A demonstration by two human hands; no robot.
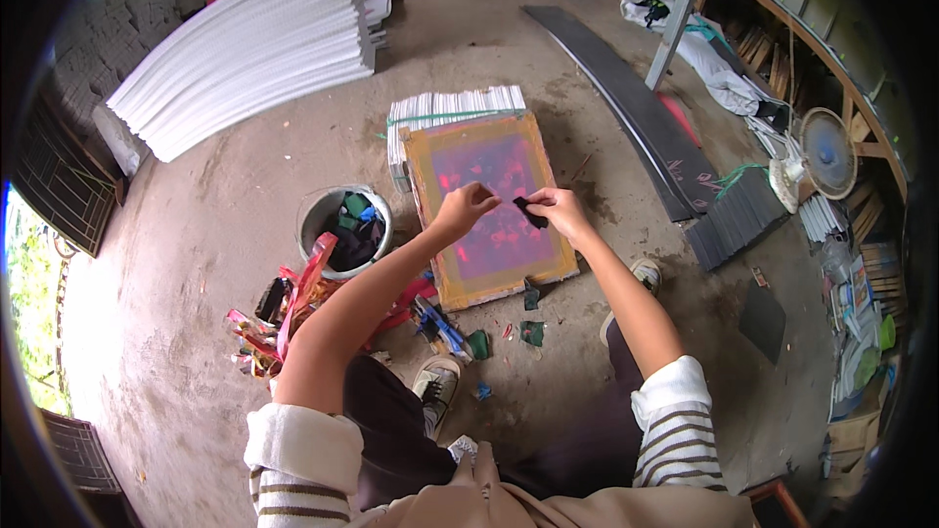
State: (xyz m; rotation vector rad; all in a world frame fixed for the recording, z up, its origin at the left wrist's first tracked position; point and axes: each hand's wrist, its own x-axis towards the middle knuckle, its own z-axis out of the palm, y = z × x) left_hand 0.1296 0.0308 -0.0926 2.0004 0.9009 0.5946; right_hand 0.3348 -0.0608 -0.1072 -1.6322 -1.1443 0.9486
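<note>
My right hand pinches a small black scrap of cloth between thumb and fingers. Just to its left, my left hand is closed in a pinch; whatever its fingertips hold, if anything, is too small to make out. Both hands hover over a framed panel that looks like a printing screen, with a purple, pink-blotched middle and a yellow-brown border. The panel lies against a tied stack of white boards or sheets. Left of the panel stands a bucket holding dark and green scraps.
Red and gold ribbon-like strips lie beside the bucket, near my left forearm. Green scraps litter the floor by my shoes. White corrugated sheets are stacked far left. Long dark boards and a fan are to the right.
</note>
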